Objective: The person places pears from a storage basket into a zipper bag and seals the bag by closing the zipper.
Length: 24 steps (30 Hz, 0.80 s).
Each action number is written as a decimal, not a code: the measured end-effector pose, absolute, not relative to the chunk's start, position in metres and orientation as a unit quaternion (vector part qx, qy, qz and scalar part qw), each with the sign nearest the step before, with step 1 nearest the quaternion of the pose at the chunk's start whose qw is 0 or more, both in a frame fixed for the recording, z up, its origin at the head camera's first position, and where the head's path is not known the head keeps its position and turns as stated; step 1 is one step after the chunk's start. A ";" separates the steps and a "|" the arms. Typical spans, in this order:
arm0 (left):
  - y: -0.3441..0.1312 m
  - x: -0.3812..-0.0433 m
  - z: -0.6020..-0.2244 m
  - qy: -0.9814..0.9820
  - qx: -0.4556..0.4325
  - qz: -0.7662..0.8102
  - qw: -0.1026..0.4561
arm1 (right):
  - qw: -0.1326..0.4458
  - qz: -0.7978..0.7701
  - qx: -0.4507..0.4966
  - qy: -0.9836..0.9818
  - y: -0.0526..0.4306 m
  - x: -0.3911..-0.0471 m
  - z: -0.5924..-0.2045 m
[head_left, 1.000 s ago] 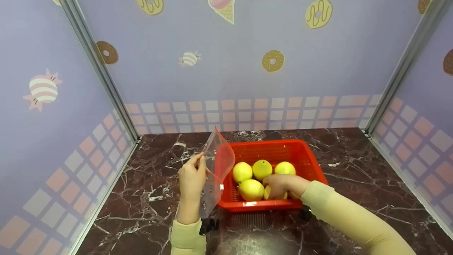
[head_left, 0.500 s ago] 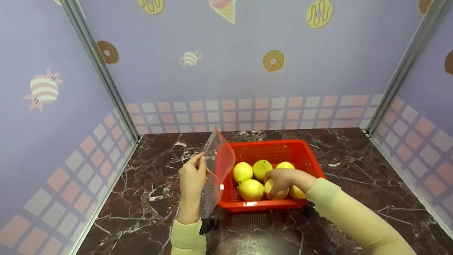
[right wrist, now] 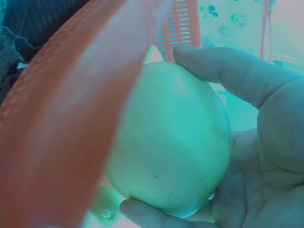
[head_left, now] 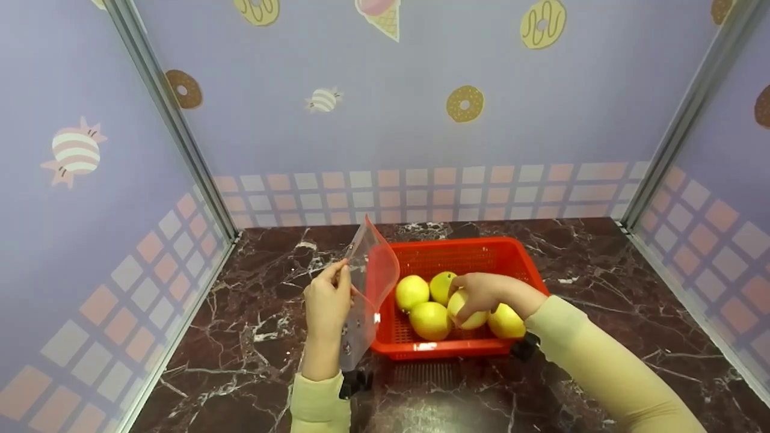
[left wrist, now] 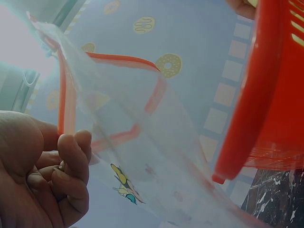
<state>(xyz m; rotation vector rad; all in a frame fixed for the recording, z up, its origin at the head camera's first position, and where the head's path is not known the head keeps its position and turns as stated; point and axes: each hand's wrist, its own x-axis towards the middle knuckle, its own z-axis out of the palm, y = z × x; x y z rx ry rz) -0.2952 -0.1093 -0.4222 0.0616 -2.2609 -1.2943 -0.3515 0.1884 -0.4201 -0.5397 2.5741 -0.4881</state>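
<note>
Between the thumb and fingers of my left hand (head_left: 328, 300) is the edge of a clear zip bag (head_left: 358, 337) with a red-trimmed mouth, which gapes toward the basket. The left wrist view shows the bag (left wrist: 156, 166) with small printed figures. Inside a red plastic basket (head_left: 481, 248), my right hand (head_left: 490, 290) grips a round yellow apple (head_left: 472, 314) from above. Up close, that apple (right wrist: 175, 137) is smooth with a few dark specks, with thumb and fingers around it. Other yellow apples (head_left: 431, 322) lie about it in the basket.
Dark marbled tabletop (head_left: 258, 337) lies under everything. A patterned purple wall (head_left: 409, 132) stands behind, with side panels at left and right. The bag's open mouth overlaps the basket's left side. The basket's front rim (head_left: 445, 347) is close below the right hand.
My right hand has risen slightly with the apple in its grip, up from among the others. Neighbouring apples have shifted a little. The left hand and bag stay put.
</note>
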 end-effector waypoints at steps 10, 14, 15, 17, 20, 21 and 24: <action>-0.110 -0.296 -0.422 -0.837 0.029 -0.482 0.258 | 0.181 -0.206 -0.233 0.933 0.188 -0.354 -0.402; -0.110 -0.296 -0.423 -0.835 0.028 -0.486 0.257 | 0.177 -0.229 -0.226 0.930 0.186 -0.355 -0.395; -0.110 -0.296 -0.423 -0.834 0.028 -0.487 0.257 | 0.176 -0.237 -0.223 0.929 0.185 -0.355 -0.393; -0.110 -0.296 -0.423 -0.833 0.030 -0.489 0.257 | 0.170 -0.250 -0.220 0.927 0.183 -0.355 -0.389; -0.110 -0.296 -0.423 -0.833 0.030 -0.489 0.256 | 0.159 -0.266 -0.216 0.926 0.180 -0.354 -0.382; -0.110 -0.296 -0.423 -0.834 0.030 -0.489 0.255 | 0.153 -0.269 -0.216 0.926 0.179 -0.354 -0.380; -0.110 -0.296 -0.423 -0.835 0.028 -0.486 0.256 | 0.143 -0.283 -0.216 0.924 0.176 -0.353 -0.374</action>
